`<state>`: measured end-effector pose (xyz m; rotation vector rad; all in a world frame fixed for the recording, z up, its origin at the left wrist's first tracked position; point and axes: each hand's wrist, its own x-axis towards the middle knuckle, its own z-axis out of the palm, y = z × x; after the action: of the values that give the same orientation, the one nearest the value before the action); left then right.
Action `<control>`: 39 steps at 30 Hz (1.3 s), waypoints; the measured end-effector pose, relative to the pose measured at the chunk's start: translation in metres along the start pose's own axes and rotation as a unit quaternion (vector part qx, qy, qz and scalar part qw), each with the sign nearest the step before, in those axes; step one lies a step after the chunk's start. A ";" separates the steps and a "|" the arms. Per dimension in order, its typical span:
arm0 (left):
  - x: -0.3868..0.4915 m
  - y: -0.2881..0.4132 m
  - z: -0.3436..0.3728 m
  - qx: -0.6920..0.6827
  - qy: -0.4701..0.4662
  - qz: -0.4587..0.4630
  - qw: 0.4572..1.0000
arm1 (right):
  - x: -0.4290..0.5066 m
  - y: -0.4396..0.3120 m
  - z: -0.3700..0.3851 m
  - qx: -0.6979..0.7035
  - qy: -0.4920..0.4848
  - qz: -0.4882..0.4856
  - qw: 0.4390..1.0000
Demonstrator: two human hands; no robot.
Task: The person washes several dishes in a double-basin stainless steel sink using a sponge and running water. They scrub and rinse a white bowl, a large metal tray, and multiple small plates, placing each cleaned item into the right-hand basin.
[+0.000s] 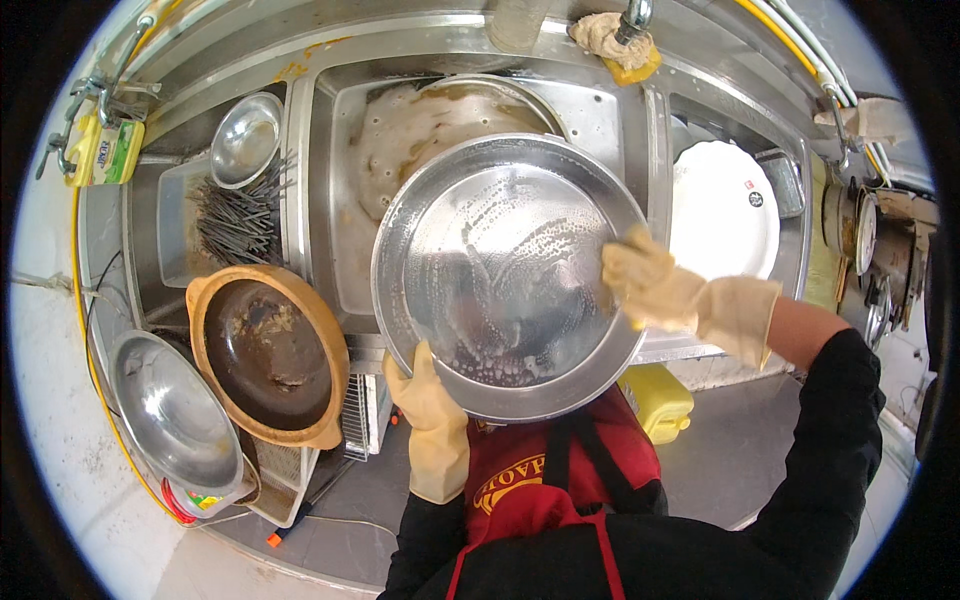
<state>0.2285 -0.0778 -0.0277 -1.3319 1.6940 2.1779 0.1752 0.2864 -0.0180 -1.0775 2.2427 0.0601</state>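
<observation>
A large round stainless steel basin (517, 277) is tilted towards me over the front of the middle sink, its inside wet with suds. My left hand (427, 397), in a cream rubber glove, grips the lower left rim, thumb over the edge. My right hand (645, 277), gloved alike and blurred, presses on the basin's right inner side. A yellow sponge (637, 324) barely shows beneath its fingers; the rest is hidden. Behind the basin, the middle sink (352, 277) contains a round vessel (450, 120) of cloudy, greasy water.
Left of me are a brown clay pot (270, 352), a steel bowl (176, 412), and a tub of dark sticks (244, 217) under a small bowl (247, 140). White plates (724, 210) sit in the right sink. A tap (636, 21) rises behind; a yellow jug (656, 403) stands below.
</observation>
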 end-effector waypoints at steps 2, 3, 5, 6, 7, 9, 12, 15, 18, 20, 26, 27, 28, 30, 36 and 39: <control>-0.002 -0.003 0.000 -0.034 -0.013 -0.009 0.999 | 0.008 -0.046 -0.012 0.119 -0.014 0.007 0.993; 0.000 -0.003 0.001 -0.050 -0.019 -0.007 0.999 | 0.014 -0.066 -0.006 0.207 0.003 0.023 0.978; -0.001 -0.002 0.003 -0.026 0.020 0.003 0.999 | 0.028 -0.112 -0.024 0.262 0.083 -0.019 0.961; 0.005 -0.013 -0.004 -0.030 -0.004 0.020 0.999 | 0.047 -0.136 -0.020 0.243 0.125 -0.052 0.961; 0.012 -0.025 -0.016 -0.033 -0.022 0.042 0.998 | 0.076 -0.155 -0.014 0.223 0.168 -0.091 0.956; 0.010 -0.025 -0.012 -0.044 -0.008 0.048 0.998 | 0.130 -0.183 -0.022 0.179 0.341 -0.060 0.921; 0.001 0.004 0.006 -0.045 -0.009 0.026 0.999 | 0.200 -0.188 -0.033 0.163 0.463 0.091 0.866; 0.010 -0.013 -0.010 0.016 -0.003 0.079 0.997 | 0.169 -0.175 -0.021 0.185 0.432 -0.031 0.882; 0.003 0.001 -0.005 -0.008 -0.003 0.022 1.000 | 0.109 -0.109 -0.046 0.263 0.023 0.060 0.963; -0.001 0.005 -0.008 0.017 -0.015 0.013 1.000 | 0.082 -0.059 -0.065 0.283 -0.004 0.258 0.924; 0.004 0.004 -0.014 0.054 -0.058 0.063 0.995 | 0.204 0.017 -0.012 0.059 0.503 0.190 0.841; 0.002 0.009 -0.013 0.053 -0.060 0.055 0.995 | 0.237 -0.008 -0.025 0.218 0.475 0.264 0.811; 0.003 0.011 -0.002 0.049 -0.089 0.037 0.994 | 0.247 -0.015 -0.022 0.084 0.539 0.212 0.811; 0.008 0.012 -0.007 0.066 -0.099 0.054 0.991 | 0.284 -0.066 -0.033 0.192 0.614 0.114 0.757; 0.007 0.000 -0.011 0.030 -0.046 0.064 0.996 | 0.152 -0.136 -0.004 0.245 0.355 -0.142 0.891; 0.008 -0.001 -0.010 0.020 -0.049 0.049 0.997 | 0.073 -0.064 -0.001 0.320 0.131 0.001 0.938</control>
<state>0.2303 -0.0890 -0.0336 -1.1360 1.7926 2.2078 0.1865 0.1934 -0.0445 -0.7475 2.2365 -0.8009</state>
